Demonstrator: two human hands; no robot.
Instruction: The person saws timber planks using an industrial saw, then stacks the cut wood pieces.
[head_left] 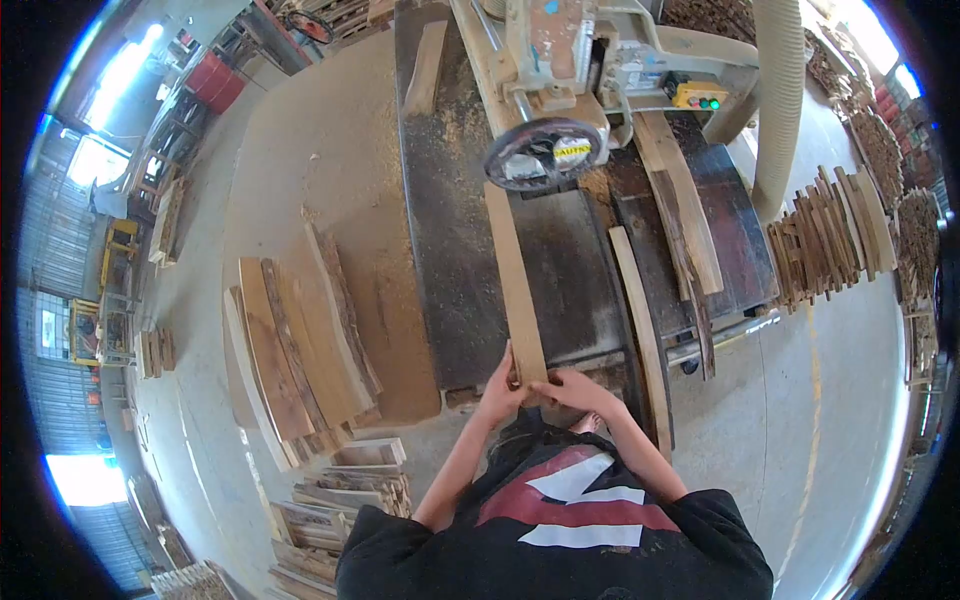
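Note:
A long narrow light-wood board [514, 280] lies on the dark machine table [450, 240], its far end under the machine head near a round handwheel [545, 153]. My left hand [502, 388] grips the left side of its near end, thumb pointing forward along the edge. The right hand [572, 390] holds the same end from the right, fingers closed at the corner. Both hands are at the table's front edge, close to my body. To the right of the board, a long pale strip [645, 330] lies along the fence.
Boards with bark edges [690, 215] rest on the right table part. Planks [285, 350] lie on a surface at left, with stacked wood [340, 500] below. A ribbed hose [777, 100] hangs right, beside a stack of slats [835, 235]. A control box [697, 96] shows a green light.

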